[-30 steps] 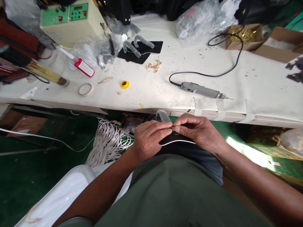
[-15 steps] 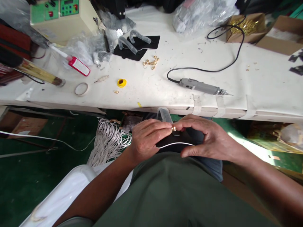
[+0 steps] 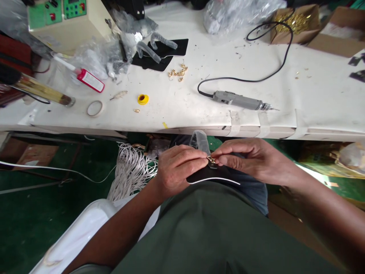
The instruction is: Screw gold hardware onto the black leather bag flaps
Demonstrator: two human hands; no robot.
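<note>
Low in front of the body, my left hand (image 3: 178,167) is closed on a black panel (image 3: 213,176) with a white edge. A handle wrapped in clear plastic (image 3: 200,141) rises from the panel's far side. At the handle's near end is a small gold metal fitting (image 3: 211,160). My right hand (image 3: 248,160) pinches this fitting between thumb and index finger, while the left fingertips touch its other side. Two similar black panels (image 3: 159,64) with wrapped handles lie on the table, beside a small pile of gold fittings (image 3: 179,72).
On the white table (image 3: 176,110) lie a grey rotary tool (image 3: 239,101) with a black cord, a yellow ring (image 3: 143,99), a tape roll (image 3: 95,109) and a red-and-white bottle (image 3: 90,80). Cardboard boxes (image 3: 336,40) stand at the back right. White cord (image 3: 131,171) hangs below the table.
My right thumb has moved up and in to meet the index finger at the gold fitting. More of the panel's white edge shows. The whole view has shifted slightly.
</note>
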